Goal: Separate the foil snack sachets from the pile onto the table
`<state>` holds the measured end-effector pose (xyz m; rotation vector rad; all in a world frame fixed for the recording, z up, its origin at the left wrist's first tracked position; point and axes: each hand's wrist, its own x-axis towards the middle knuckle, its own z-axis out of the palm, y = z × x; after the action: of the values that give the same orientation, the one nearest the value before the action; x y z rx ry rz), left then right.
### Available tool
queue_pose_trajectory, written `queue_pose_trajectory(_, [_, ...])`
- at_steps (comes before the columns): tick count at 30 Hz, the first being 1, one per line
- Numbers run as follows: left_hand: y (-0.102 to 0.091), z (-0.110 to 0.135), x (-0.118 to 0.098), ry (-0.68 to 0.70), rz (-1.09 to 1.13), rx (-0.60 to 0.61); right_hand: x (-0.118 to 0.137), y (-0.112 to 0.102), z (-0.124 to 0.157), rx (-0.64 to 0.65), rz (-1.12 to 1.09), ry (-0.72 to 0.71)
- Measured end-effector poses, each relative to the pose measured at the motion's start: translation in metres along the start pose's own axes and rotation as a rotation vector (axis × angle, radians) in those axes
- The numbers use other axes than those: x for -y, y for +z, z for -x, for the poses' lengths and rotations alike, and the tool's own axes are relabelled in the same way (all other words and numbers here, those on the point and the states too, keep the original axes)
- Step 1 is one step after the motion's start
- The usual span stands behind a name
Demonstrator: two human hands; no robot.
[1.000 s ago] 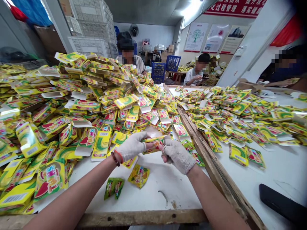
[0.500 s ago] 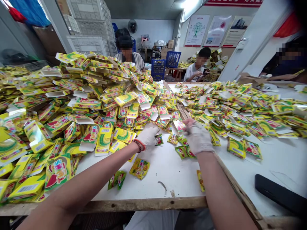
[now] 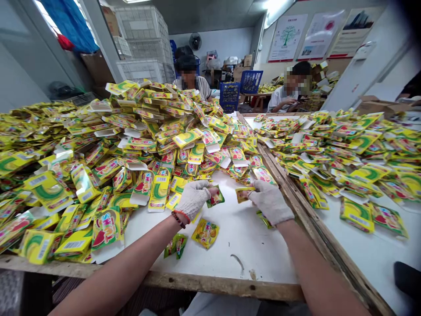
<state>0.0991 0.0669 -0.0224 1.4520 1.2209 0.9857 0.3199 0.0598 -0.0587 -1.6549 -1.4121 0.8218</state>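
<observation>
From where I stand, the white desk (image 3: 215, 263) fills most of the room in front of the worker, and a great heap of printed cartons (image 3: 158, 125) slopes down across its left side, many with pale flaps sticking out. A second, lower heap (image 3: 329, 145) spreads on the right, beyond a long wooden strip (image 3: 325, 239). Across the desk sit two others, one in a striped top (image 3: 204, 89), one in a light top (image 3: 276, 102).

Both hands wear pale gloves and are well apart. The left hand (image 3: 212, 192) pinches a green packet (image 3: 216, 198) near the foot of the heap; the right hand (image 3: 251, 193) has a yellow packet (image 3: 242, 195) by its edge. I'd judge a light grip at the rim best, so the wrappers don't crumple, with both packets held low over the desk. The cartons crowd the left knuckles, and the strip runs close beside the right hand, so sideways room looks tight.

Smaller things lie about: a pineapple-print packet (image 3: 205, 233), a green pair (image 3: 175, 246) nearer the worker, a half-hidden packet (image 3: 264, 219) under the right hand, and a thin dark scrap (image 3: 237, 262).
</observation>
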Motion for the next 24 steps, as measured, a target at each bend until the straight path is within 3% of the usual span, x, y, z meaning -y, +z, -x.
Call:
queue_pose_trajectory(2, [0.002,-0.003,0.001,-0.030,0.066,-0.109,0.014,0.009,0.010,0.094,-0.297,0.025])
queue_pose_trajectory(4, [0.007,-0.004,0.003,-0.074,0.178,-0.131,0.024,0.021,0.016,0.167,-0.458,0.034])
queue_pose_trajectory(7, [0.014,-0.001,0.005,-0.103,0.282,-0.022,0.028,0.034,0.015,0.124,-0.292,-0.014])
queue_pose_trajectory(10, [0.017,0.001,0.010,-0.107,0.285,0.085,0.021,0.038,0.010,0.035,-0.063,-0.155])
queue_pose_trajectory(14, [0.019,-0.001,0.013,-0.002,0.186,0.094,0.017,0.038,0.012,-0.024,-0.105,-0.218])
queue_pose_trajectory(17, [0.014,-0.003,0.004,0.124,-0.005,0.122,0.023,0.038,0.016,0.178,-0.306,-0.162])
queue_pose_trajectory(19, [0.001,-0.002,-0.009,0.254,-0.227,0.109,0.026,0.037,0.016,0.273,-0.410,-0.090])
queue_pose_trajectory(22, [-0.035,0.006,-0.026,0.441,-0.734,0.139,0.026,0.033,0.013,0.159,-0.426,-0.018])
queue_pose_trajectory(24, [-0.060,0.016,-0.030,0.473,-1.081,0.334,0.023,0.031,0.011,0.097,-0.405,-0.026])
